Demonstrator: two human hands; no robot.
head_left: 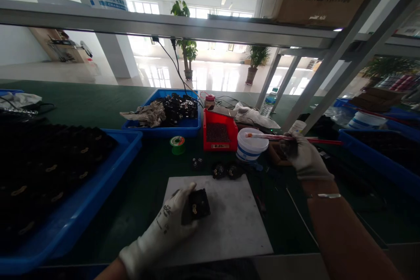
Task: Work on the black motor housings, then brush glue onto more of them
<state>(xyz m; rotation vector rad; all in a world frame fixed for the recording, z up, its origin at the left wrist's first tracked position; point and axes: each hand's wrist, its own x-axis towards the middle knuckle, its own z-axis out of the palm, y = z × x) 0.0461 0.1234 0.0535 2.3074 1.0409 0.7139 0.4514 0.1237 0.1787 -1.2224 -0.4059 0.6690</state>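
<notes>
"What are the hands doing?"

"They're well apart. The gloved left hand (160, 227) grips a small black moulded part (200, 204) just above a white board (236, 214). The gloved right hand (303, 157) holds a slim red tool (278, 138) crosswise."

"What's near them?"

"Three loose black parts (218, 170) lie between the hands, and a white-and-blue tub (251, 144) stands just left of the right hand."

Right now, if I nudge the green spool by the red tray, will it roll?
The spool lies flat on the green mat, so it would probably slide, not roll. Its low shape suggests it won't tip easily, but on its round edge it would likely roll.
</notes>
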